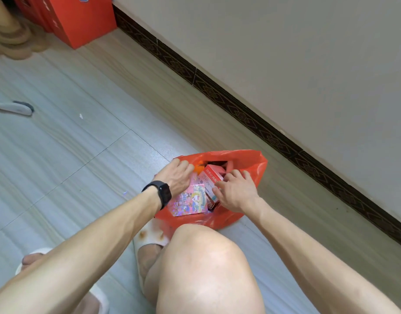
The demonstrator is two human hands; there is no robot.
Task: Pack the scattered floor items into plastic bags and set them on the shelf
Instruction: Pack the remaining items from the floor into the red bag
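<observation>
Orange-red bag (254, 168) sits on the floor (81, 155) by the knee: thin, floppy, lightly loaded. Left hand (177, 175) curls its fingers over the rim; right hand (237, 192) grips a red-and-white box (209, 177) inside. Best lifted by the gathered rim.

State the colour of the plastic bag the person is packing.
Orange-red plastic bag, clearest in the head view.

An orange plastic bag (254, 165) lies open on the tiled floor (70, 155) near the wall. The left hand (177, 177), with a black watch (160, 193) on its wrist, reaches in at the bag's left rim. The right hand (237, 192) grips a red-and-white box (209, 179) beside a pink cartoon box (188, 202).
</observation>
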